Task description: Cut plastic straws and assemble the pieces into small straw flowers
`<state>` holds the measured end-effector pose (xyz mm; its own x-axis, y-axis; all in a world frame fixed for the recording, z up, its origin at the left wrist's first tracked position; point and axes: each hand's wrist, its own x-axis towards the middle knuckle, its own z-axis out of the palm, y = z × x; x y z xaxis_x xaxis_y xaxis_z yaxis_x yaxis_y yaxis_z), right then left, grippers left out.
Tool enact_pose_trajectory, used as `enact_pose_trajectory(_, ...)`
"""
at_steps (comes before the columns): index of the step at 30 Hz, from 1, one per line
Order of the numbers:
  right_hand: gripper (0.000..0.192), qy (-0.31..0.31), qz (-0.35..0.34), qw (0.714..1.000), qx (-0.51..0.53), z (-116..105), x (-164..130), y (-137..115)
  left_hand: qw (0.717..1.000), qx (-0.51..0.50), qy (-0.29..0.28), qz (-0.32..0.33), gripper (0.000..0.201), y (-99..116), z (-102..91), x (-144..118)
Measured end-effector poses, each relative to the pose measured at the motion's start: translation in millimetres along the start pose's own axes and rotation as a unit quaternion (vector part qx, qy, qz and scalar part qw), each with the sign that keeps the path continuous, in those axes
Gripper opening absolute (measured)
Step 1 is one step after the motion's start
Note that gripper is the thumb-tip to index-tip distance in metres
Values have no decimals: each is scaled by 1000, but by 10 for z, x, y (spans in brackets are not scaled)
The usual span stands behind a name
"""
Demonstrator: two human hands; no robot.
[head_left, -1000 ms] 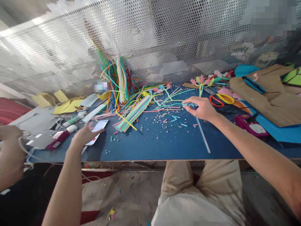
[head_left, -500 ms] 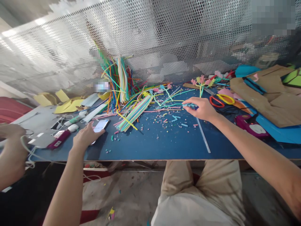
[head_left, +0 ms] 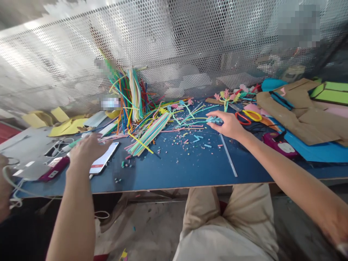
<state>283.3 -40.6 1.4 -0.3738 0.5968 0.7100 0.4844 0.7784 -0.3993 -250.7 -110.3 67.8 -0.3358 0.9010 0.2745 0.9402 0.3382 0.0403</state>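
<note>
Left hand [head_left: 85, 149] hangs low over a white smartphone [head_left: 104, 162] lying flat on the blue table [head_left: 174, 170], near its front-left edge. Fingers loosely spread, palm down, nothing gripped; can't tell if the palm touches the phone's left end.

Right hand [head_left: 228, 125] reaches to mid-table with its fingertips pinched on a small light-blue twisted pipe-cleaner piece [head_left: 214, 120] that sits at table level, right at the edge of the loose stem pile.

Around them:
- Bundle of pastel pipe cleaners [head_left: 148, 134] lying diagonally between the two hands; a taller multicoloured tangle [head_left: 130, 94] leans on the perforated metal screen [head_left: 174, 43] behind it.
- Small coloured offcuts [head_left: 190, 139] scattered on the table in front of the right hand.
- Thin clear rod [head_left: 227, 156] lying flat, running from under the right hand toward the table's front edge.
- Red-and-yellow-handled scissors [head_left: 248, 116] just right of the right hand.
- Magenta glue gun [head_left: 280, 145] beside the right forearm, with brown cardboard sheets [head_left: 296, 112] beyond it.
- Dark-pink flat gadget [head_left: 53, 169] left of the phone.

Another person's hand [head_left: 4, 188] at far left edge holds a white cable; mostly cut off.
</note>
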Motion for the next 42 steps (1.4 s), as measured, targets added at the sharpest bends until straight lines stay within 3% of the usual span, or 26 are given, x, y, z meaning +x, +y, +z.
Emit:
enact_pose_trajectory(2,32,-1,6,1000,0,23,2,-16,993,7,92,77,51,556,-134,-138)
enact_pose_trajectory(4,28,5,3,1000,4,43,3,-48,965,-31,157,209,41,1183,-196,-302)
enact_pose_trajectory(8,22,10,-9,1000,13,51,1,-116,890,-105,190,402,39,2215,-97,-488)
enact_pose_trajectory(11,20,18,-15,1000,13,44,0,-138,838,-113,194,498,35,2661,53,-445)
enact_pose_trajectory(14,20,24,-20,999,8,39,3,-133,801,-107,186,559,25,2889,162,-341)
enact_pose_trajectory(19,19,28,-22,999,-1,4,17,-74,789,-140,194,566,24,2911,250,-188)
enact_pose_trajectory(24,18,25,-25,999,-28,-86,45,18,813,-167,178,528,21,2625,348,68)
enact_pose_trajectory(29,19,44,-20,997,-60,-173,67,97,854,-181,174,455,22,2304,403,329)
enact_pose_trajectory(35,18,66,-8,995,-71,-188,53,163,884,-177,181,394,21,2076,382,438)
enact_pose_trajectory(37,17,71,-3,995,-68,-176,48,162,898,-186,197,348,21,2015,381,455)
enact_pose_trajectory(39,16,84,10,994,-68,-164,45,148,909,-231,231,259,21,1948,388,498)
enact_pose_trajectory(41,16,101,28,992,-72,-154,46,130,895,-326,266,149,26,1882,407,578)
enact_pose_trajectory(42,16,108,35,991,-74,-149,47,121,873,-387,277,105,30,1854,420,629)
